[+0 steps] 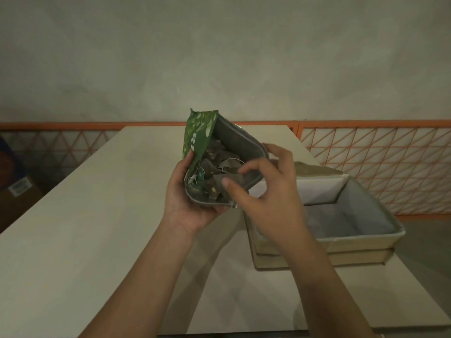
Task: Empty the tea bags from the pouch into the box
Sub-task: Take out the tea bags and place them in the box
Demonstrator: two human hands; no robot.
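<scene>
- Green printed film outside and dull grey lining inside: the pouch [199, 139] is held up over the table [73, 228], its mouth spread wide toward the camera, just left of the box [361, 236].
- Inside the pouch lies a heap of tea bags [214, 164], greyish sachets with thin white strings and small tags tangled among them.
- The left hand [188, 203] cups the pouch from below, thumb curled over its green front wall.
- The right hand [266, 191] is at the pouch mouth, thumb and forefinger pinching one tea bag at the near rim; its other fingers rest by the far rim.
- The box is cardboard, rectangular, lined pale grey, with a flap standing open at its far side; its near-left corner is hidden behind the right hand and forearm, and what lies on its floor is too dim to make out.
- Behind the table runs an orange mesh railing [366, 152] below a plain wall.
</scene>
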